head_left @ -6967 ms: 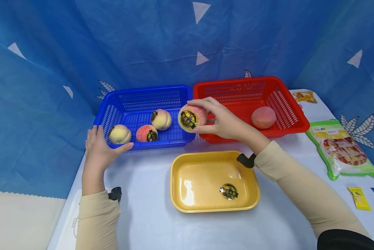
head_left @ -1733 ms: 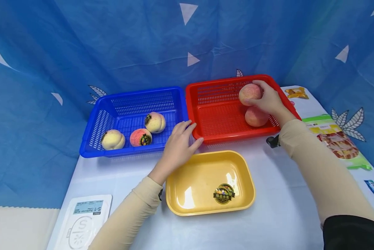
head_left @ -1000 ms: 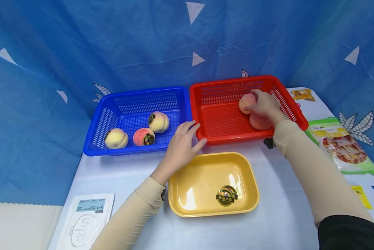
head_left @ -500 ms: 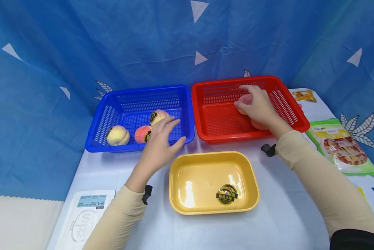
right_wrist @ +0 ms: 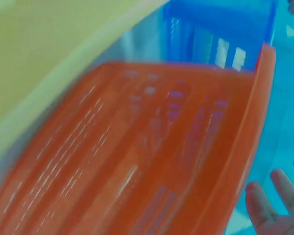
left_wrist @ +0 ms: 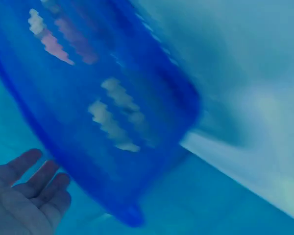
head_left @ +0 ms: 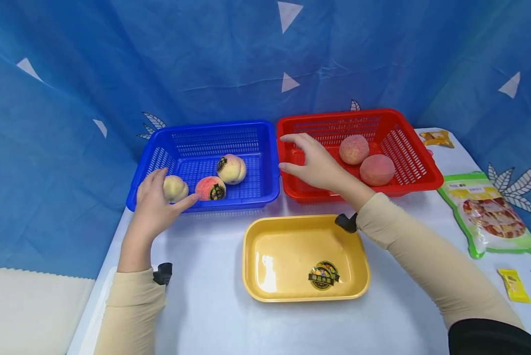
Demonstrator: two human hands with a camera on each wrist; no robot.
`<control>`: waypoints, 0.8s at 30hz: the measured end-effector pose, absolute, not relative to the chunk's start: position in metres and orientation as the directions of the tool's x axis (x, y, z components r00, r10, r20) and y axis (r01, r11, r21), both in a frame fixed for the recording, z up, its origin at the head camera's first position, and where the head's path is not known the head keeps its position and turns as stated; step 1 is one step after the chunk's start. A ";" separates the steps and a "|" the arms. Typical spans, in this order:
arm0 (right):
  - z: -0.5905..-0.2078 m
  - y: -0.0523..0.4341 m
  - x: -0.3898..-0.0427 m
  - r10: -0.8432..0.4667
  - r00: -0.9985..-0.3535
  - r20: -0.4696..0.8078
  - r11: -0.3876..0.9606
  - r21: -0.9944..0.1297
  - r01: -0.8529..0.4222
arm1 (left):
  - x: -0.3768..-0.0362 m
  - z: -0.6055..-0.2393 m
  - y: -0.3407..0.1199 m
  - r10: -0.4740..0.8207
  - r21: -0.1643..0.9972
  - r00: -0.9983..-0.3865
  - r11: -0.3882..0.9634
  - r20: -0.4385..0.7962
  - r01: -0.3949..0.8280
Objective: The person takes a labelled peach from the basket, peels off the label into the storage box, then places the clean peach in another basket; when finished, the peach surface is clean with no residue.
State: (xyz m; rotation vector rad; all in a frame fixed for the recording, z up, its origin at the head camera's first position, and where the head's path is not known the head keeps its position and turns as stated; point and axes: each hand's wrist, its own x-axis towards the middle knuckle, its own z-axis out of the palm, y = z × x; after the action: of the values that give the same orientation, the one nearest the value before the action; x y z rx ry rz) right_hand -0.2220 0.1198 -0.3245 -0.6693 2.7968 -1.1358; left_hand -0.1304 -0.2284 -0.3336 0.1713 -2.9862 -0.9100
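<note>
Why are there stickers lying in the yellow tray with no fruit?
That does look odd: dark round stickers lie on the floor of the yellow plastic tray, with no fruit. The two pink peaches in the red mesh basket show no stickers.

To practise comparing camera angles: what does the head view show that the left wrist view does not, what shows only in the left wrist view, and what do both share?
Only the head view shows the three peaches in the blue basket, the red basket holding two peaches, the yellow tray, the snack packets and the right hand, open over the red basket. Only the left wrist view shows the blue basket's wall from close up, though blurred. Both share the blue basket and the open left hand beside it.
</note>
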 end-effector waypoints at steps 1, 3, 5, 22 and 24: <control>-0.326 0.112 -0.222 -0.425 -0.899 0.106 0.631 -0.677 -0.378 | -0.131 -0.335 -0.234 -0.127 0.561 -0.992 0.819 -0.022 -0.118; -0.329 0.096 -0.223 -0.448 -0.890 0.085 0.621 -0.687 -0.378 | -0.131 -0.339 -0.244 -0.162 0.562 -0.986 0.813 -0.032 -0.152; -0.333 0.081 -0.223 -0.467 -0.882 0.065 0.616 -0.692 -0.377 | -0.131 -0.342 -0.251 -0.182 0.557 -0.982 0.812 -0.040 -0.173; -0.361 -0.006 -0.247 -0.551 -0.835 0.010 0.622 -0.662 -0.418 | -0.135 -0.360 -0.268 -0.267 0.517 -0.956 0.805 -0.124 -0.292; -0.363 -0.010 -0.250 -0.543 -0.840 -0.009 0.633 -0.662 -0.402 | -0.136 -0.360 -0.269 -0.261 0.513 -0.957 0.808 -0.128 -0.290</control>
State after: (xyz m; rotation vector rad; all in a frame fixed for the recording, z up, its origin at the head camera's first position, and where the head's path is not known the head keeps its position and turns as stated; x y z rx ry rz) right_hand -0.2500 -0.0095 -0.3630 -0.7758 2.6473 -0.9972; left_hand -0.1356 -0.2695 -0.3598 0.4630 -3.0358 -0.8747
